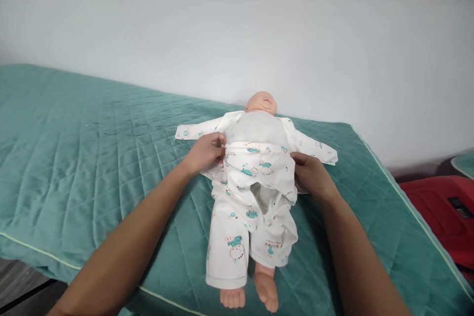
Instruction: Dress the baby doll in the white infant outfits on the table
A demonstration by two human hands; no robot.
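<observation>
A baby doll (261,102) lies on its back on a green quilted mattress (92,138), feet toward me. It wears white printed trousers (237,227) and an unfastened white printed top (196,130) spread to both sides, leaving the grey cloth torso bare. My left hand (205,152) is closed on the trouser waistband at the doll's left side as I see it. My right hand (311,174) grips the waistband on the other side. The doll's bare feet (266,289) stick out near the mattress's front edge.
A white wall (237,34) runs behind the mattress. A red object (440,212) sits on the floor at the right, beyond the mattress edge. A bit of another green surface (464,163) shows at the far right.
</observation>
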